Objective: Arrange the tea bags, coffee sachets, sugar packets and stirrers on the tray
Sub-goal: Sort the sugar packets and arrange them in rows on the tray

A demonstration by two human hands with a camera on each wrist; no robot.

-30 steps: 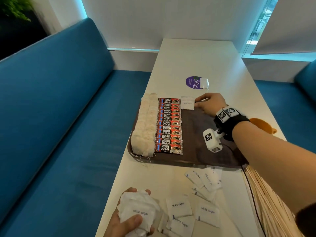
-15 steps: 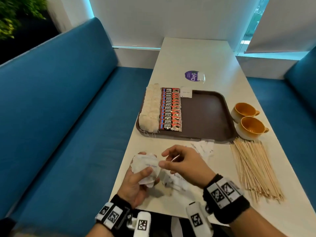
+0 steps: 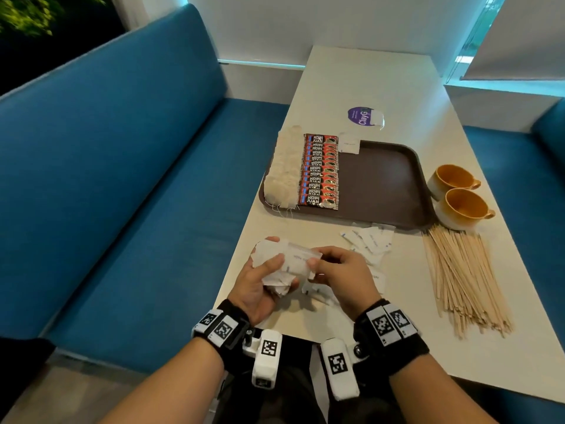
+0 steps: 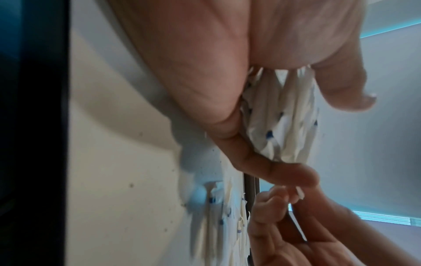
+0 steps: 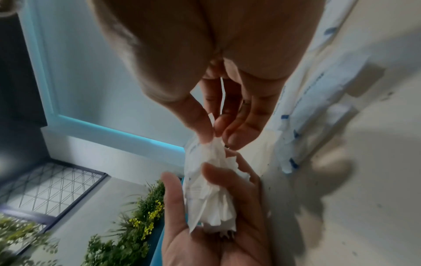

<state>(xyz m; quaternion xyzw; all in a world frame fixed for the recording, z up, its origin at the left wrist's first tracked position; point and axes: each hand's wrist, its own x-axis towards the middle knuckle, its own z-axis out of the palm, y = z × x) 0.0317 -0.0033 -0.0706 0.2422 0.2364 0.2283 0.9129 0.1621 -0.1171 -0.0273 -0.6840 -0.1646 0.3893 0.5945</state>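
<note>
Left hand [image 3: 260, 286] grips sugar packets [image 3: 275, 267]; right hand [image 3: 339, 275] pinches one.

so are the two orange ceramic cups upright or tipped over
Upright. Both orange ceramic cups stand with their open mouths facing up, on the white table just right of the brown plastic tray.

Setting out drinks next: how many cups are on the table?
2. Both orange-lined cups stand right of the tray: the farther cup and the nearer cup, side by side. None seems hidden.

Two cups [image 3: 458, 191], one tray [image 3: 394, 223] (brown).
</note>
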